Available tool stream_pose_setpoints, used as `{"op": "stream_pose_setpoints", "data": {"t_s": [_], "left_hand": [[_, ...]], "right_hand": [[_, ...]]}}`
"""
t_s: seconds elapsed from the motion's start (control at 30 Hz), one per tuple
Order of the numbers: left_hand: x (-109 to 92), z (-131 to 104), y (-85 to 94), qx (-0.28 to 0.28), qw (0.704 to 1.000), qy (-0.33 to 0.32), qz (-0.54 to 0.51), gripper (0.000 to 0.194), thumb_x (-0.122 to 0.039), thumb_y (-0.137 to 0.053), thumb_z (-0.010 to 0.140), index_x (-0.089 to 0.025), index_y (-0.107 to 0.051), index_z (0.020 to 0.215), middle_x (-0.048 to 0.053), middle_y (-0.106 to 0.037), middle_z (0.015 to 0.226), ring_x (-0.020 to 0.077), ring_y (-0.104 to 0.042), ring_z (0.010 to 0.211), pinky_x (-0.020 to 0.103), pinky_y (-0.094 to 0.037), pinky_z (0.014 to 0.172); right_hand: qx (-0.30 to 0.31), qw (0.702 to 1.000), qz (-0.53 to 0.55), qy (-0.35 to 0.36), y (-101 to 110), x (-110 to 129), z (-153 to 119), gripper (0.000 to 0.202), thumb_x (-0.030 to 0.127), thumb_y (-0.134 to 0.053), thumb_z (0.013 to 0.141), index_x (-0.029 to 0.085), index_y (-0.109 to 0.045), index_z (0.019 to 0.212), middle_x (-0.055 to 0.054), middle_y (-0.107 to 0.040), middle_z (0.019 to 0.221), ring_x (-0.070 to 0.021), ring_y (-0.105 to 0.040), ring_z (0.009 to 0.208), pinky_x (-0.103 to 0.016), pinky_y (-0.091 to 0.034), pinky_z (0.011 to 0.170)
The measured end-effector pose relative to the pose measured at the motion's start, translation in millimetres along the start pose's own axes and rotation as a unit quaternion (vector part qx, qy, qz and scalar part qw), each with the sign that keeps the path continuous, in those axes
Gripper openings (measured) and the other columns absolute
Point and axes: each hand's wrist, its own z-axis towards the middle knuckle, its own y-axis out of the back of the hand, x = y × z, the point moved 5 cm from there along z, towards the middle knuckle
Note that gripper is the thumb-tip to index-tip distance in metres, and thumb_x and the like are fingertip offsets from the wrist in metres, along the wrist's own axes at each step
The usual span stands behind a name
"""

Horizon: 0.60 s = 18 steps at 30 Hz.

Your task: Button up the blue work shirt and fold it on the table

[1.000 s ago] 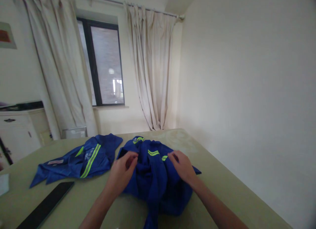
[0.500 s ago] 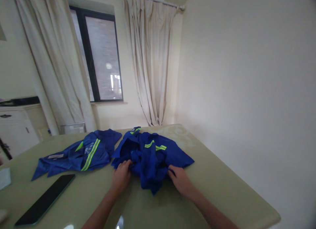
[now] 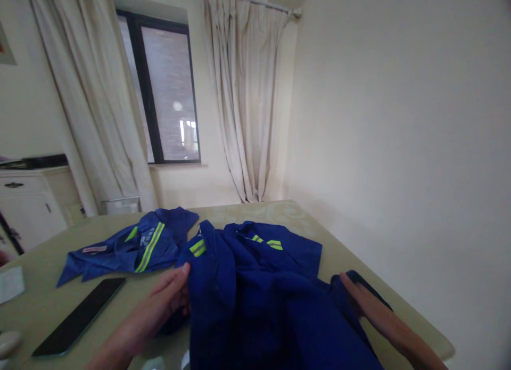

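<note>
The blue shirt (image 3: 275,301) lies toward the middle of the table (image 3: 403,311), partly opened out: its far end, with short yellow-grey stripes (image 3: 197,247), rests on the top, while the near part spreads broadly between the 2 hands and runs out of view at the bottom.

The left hand (image 3: 171,287) pinches the shirt's left edge, thumb on top and fingers curled beneath. The right hand (image 3: 355,295) sits at the right edge with cloth bunched about it; its fingers are partly hidden, so I cannot tell whether they close on the fabric.

As for progress, I judge the shirt about halfway to lying smooth: the main panel is open, but creases remain, the far end is rumpled and the right edge is gathered. The near hem cannot be checked.

The 2nd shirt (image 3: 131,247) lies to the left, creased and untouched, with a black slab (image 3: 80,317) nearer the person.
</note>
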Motion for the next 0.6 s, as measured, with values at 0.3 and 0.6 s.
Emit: {"op": "stream_pose_setpoints", "data": {"t_s": [0.3,0.6], "left_hand": [[124,-11,-70.0,0.138,0.785,-0.072,0.6,0.076,-0.069,-0.046,0.093,-0.034,-0.031,0.158,0.007,-0.02,0.168,0.036,-0.023,0.154,0.067,-0.015,0.123],[76,72,0.4,0.026,0.849,-0.138,0.509,0.038,-0.033,-0.044,0.094,-0.029,-0.074,0.117,0.004,-0.067,0.138,0.0265,-0.056,0.135,0.055,-0.029,0.123]], "right_hand": [[-0.099,0.955,-0.263,0.1,-13,-27,27,0.051,0.06,-0.058,0.081,0.019,-0.072,0.109,-0.014,-0.076,0.11,-0.0345,-0.069,0.109,-0.045,-0.053,0.097],[0.057,0.931,-0.198,0.3,-53,101,-32,0.05,0.018,-0.043,0.082,0.025,-0.074,0.121,-0.009,-0.066,0.136,-0.0285,-0.054,0.133,-0.049,-0.038,0.116]]}}
